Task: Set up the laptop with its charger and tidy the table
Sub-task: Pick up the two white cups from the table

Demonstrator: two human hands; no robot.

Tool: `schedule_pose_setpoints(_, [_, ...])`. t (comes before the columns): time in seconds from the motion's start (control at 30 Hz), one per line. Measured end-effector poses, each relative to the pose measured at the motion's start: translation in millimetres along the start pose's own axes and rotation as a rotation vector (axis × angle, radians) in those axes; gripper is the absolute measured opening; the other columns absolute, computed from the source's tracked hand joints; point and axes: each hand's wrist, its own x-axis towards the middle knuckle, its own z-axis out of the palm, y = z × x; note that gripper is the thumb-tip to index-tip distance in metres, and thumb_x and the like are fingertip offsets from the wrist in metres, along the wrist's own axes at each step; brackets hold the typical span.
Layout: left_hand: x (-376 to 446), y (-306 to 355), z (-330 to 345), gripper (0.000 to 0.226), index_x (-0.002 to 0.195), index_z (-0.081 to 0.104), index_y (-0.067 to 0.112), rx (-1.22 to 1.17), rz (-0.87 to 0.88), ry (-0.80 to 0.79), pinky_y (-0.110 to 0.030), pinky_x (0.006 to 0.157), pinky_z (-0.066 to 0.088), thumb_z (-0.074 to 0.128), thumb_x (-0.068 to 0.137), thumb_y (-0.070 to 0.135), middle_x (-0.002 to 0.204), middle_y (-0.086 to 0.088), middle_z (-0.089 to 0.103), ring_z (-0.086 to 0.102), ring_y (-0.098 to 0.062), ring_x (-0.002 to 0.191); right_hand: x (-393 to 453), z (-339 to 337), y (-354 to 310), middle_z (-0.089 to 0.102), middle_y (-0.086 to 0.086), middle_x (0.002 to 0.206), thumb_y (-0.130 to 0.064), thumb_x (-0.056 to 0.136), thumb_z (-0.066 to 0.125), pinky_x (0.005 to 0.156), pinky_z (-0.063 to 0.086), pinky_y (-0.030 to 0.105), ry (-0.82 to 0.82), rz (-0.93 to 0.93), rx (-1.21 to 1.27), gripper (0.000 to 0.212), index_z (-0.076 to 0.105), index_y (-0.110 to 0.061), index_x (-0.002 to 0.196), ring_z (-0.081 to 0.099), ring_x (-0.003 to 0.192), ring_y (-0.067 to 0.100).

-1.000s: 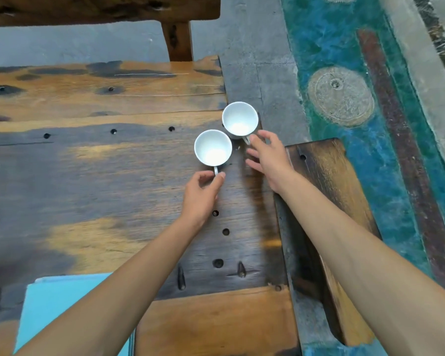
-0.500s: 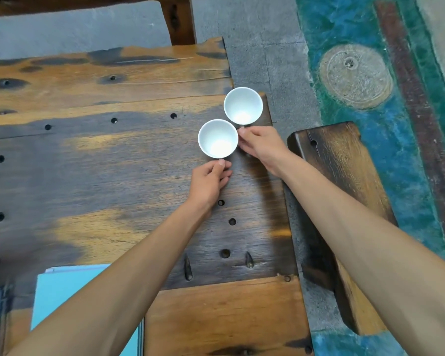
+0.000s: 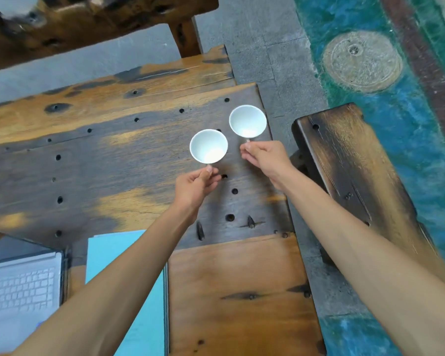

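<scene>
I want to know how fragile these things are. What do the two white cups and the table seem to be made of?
The two white cups look like glazed ceramic or porcelain: smooth white, with a soft shine inside, though hard plastic cannot be excluded. The table looks like old solid wood with a glossy varnish: visible grain, dark stains, bolt holes and bright reflections.

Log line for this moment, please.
left hand: pinches left cup handle | right hand: pinches right cup handle | laptop: open
</scene>
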Motion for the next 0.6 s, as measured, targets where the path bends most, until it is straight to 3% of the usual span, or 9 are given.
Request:
schedule_pose_setpoints(0.13, [-40.4, -0.4, -27.3, 0.019, 0.090, 0.073, 0.005, -0.007, 0.059, -0.002, -0.029, 0.089, 0.057, 0.060, 0.100, 0.015, 0.098, -0.012, 0.073, 0.072, -0.026, 0.103, -55.0, 3.1, -6.6, 0.071, 0.014, 0.118, -0.009, 0.100, 0.062, 0.091, 0.056, 0.017, -0.013, -0.001, 0.007, 0.027, 0.067, 0.008, 0.120, 0.071, 0.104, 0.016])
schedule_pose_setpoints(0.3, [-84.1, -6.1, -54.3, 0.021, 0.087, 0.073, 0.009, -0.021, 0.107, 0.033, -0.026, 0.083, 0.059, 0.060, 0.100, 0.017, 0.093, -0.010, 0.074, 0.073, -0.023, 0.095, -126.8, 15.8, -8.7, 0.071, 0.013, 0.117, -0.007, 0.099, 0.062, 0.088, 0.055, 0.012, -0.011, -0.029, 0.007, 0.028, 0.067, 0.008, 0.121, 0.070, 0.107, 0.013])
schedule_pose_setpoints(0.47, [-121.9, -31.9, -67.7, 0.021, 0.085, 0.073, 0.011, 0.020, 0.150, 0.064, -0.033, 0.089, 0.057, 0.059, 0.100, 0.015, 0.086, -0.008, 0.073, 0.073, -0.021, 0.088, -183.3, 14.3, 4.0, 0.071, 0.010, 0.115, -0.007, 0.099, 0.061, 0.086, 0.054, 0.010, -0.016, -0.049, -0.033, 0.025, 0.068, 0.006, 0.120, 0.070, 0.109, 0.016])
schedule_pose_setpoints(0.6, [-152.3, -63.8, -77.4, 0.020, 0.084, 0.075, 0.013, 0.004, 0.154, 0.069, -0.030, 0.084, 0.060, 0.062, 0.099, 0.017, 0.084, -0.005, 0.076, 0.074, -0.016, 0.083, -218.8, 2.2, 23.8, 0.071, 0.013, 0.120, -0.008, 0.099, 0.061, 0.087, 0.054, 0.011, -0.005, -0.050, -0.071, 0.024, 0.069, 0.003, 0.119, 0.069, 0.109, 0.013])
